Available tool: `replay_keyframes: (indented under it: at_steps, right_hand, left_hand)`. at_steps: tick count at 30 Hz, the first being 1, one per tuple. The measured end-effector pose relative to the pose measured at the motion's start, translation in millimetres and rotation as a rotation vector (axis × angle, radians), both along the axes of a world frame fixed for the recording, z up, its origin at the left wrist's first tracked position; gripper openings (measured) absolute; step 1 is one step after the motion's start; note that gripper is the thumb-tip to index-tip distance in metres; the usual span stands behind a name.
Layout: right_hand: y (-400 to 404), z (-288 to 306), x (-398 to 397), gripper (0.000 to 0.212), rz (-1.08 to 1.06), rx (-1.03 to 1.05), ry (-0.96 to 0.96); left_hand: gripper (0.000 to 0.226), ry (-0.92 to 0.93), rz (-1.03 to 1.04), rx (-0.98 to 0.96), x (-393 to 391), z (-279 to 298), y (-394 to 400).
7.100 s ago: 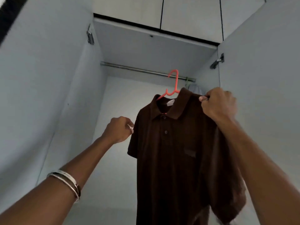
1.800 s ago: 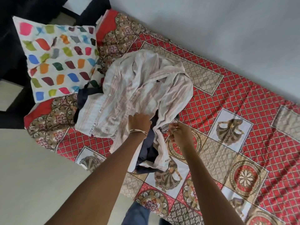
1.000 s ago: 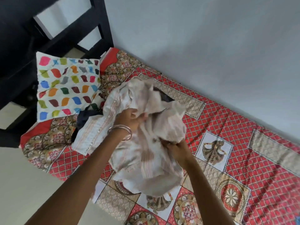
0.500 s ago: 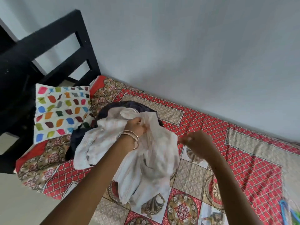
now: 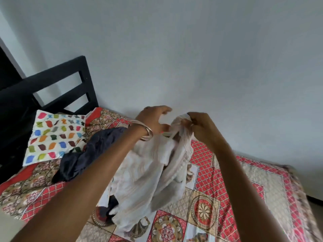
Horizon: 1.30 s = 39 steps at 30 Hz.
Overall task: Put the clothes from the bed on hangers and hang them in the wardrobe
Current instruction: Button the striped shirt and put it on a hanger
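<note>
Above the red patterned bed (image 5: 227,198), the white striped shirt (image 5: 148,180) hangs from the right hand (image 5: 201,128), which pinches its top edge, the left hand (image 5: 153,119) spread open beside it, dark clothes (image 5: 87,154) further left.

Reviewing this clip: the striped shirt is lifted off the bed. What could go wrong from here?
1. Only the right hand pinches the white striped shirt near its top; the left hand is spread open, so the shirt may slip back down.
2. The shirt hangs bunched, so finding the neck for a hanger may take time.
3. Its lower part lies beside the dark garment and might drag it.
</note>
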State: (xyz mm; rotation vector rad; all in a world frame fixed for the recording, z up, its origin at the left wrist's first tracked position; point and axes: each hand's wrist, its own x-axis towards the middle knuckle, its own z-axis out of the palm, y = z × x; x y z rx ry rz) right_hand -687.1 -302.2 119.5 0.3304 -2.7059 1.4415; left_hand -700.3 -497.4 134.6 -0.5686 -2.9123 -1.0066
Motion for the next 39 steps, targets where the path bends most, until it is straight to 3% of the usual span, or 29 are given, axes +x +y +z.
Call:
replay_keyframes:
  at_steps: [3, 5, 8, 12, 14, 17, 21, 23, 26, 28, 30, 33, 36, 39]
  right_hand:
    - [25.1, 55.5, 24.6, 0.026, 0.125, -0.048, 0.077]
    - [46.5, 86.4, 40.3, 0.028, 0.128, -0.111, 0.143]
    - [78.5, 122.7, 56.7, 0.03, 0.018, -0.181, 0.277]
    - [122.9, 160.2, 68.0, 0.015, -0.254, -0.25, 0.476]
    - [149.2, 174.5, 79.4, 0.019, -0.383, -0.17, 0.524]
    - [174.3, 175.9, 95.1, 0.062, -0.374, 0.206, 0.549]
    - [198.4, 159.1, 104.4, 0.091, -0.207, 0.542, 0.536]
    - [212.3, 150.7, 108.6, 0.078, -0.22, 0.657, 0.535]
    - [229.8, 144.4, 120.2, 0.051, -0.375, 0.738, 0.591]
    - [236.3, 142.4, 125.3, 0.047, -0.541, 0.844, 0.618]
    - [234.2, 137.4, 125.8, 0.049, -0.64, 0.923, 0.652]
    - [230.2, 130.4, 122.9, 0.046, -0.734, 0.91, 0.707]
    - [230.3, 120.8, 118.7, 0.037, -0.742, 0.793, 0.654]
    - [234.0, 101.0, 114.2, 0.031, -0.785, 0.77, 0.645]
  left_hand:
    - [0.043, -0.147, -0.337, 0.117, 8.2, 21.6, 30.0]
    - [0.038, -0.156, -0.407, 0.163, 15.7, 40.0, 51.1]
    - [0.038, -0.014, -0.291, 0.081, 23.1, 67.9, 79.6]
    - [0.032, 0.223, -0.159, 0.014, 25.9, 99.6, 99.9]
    - [0.025, 0.434, 0.019, -0.101, 28.9, 117.8, 108.9]
    - [0.026, 0.667, 0.141, -0.116, 37.8, 135.9, 123.9]
    - [0.028, 0.493, 0.123, 0.236, 43.6, 140.8, 146.9]
    - [0.022, 0.456, 0.09, 0.274, 43.3, 142.0, 152.1]
    - [0.022, 0.544, 0.069, 0.08, 42.0, 143.1, 153.0]
    - [0.023, 0.641, 0.053, -0.03, 40.6, 142.8, 156.6]
    - [0.025, 0.695, 0.059, -0.004, 43.9, 143.6, 162.5]
    - [0.032, 0.692, 0.028, 0.099, 49.1, 146.4, 174.3]
    - [0.037, 0.566, -0.074, 0.132, 48.5, 147.7, 177.0]
    - [0.023, 0.589, -0.11, -0.041, 43.1, 141.5, 173.9]
